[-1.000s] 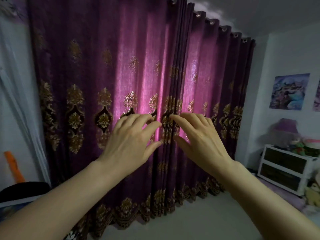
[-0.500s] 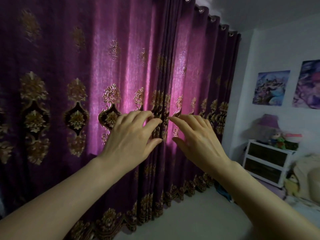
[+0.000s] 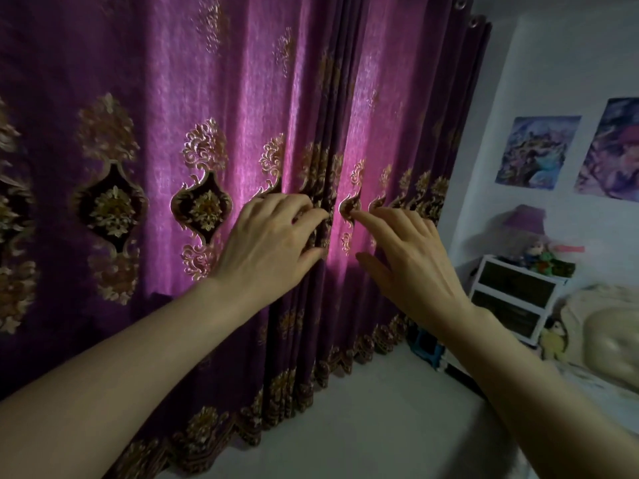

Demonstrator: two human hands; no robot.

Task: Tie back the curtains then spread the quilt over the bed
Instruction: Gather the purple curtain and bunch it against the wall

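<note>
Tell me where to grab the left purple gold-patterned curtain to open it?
Take the left purple gold-patterned curtain by its stacked inner-edge pleats, from the front, where the left hand curls; bunched folds likely give a firm ridge.

A white drawer unit (image 3: 515, 299) stands on the pale floor (image 3: 363, 426).

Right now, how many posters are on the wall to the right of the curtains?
2. The left poster hangs above the drawer unit; the right poster is beside it, cut by the frame edge. More could hang beyond the frame.
</note>
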